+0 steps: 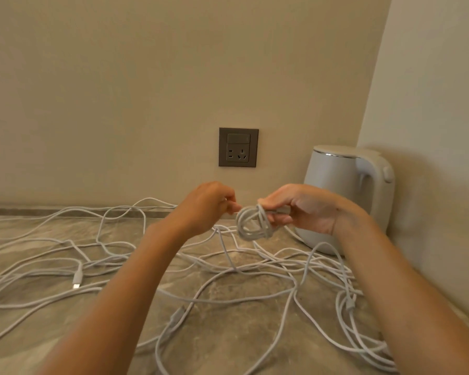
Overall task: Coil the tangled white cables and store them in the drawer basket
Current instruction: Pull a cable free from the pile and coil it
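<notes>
Between the hands hangs a small coil of white cable [253, 224], gripped at its top by the right hand [305, 209]; the left hand [209, 207], just beside it, pinches a strand [237, 208]. Below both grips the loose white cables [228, 269] sprawl tangled across the counter [228, 336].

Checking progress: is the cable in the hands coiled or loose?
Coiled: the cable hangs in small loops from the right hand; the left hand pinches a strand.
</notes>
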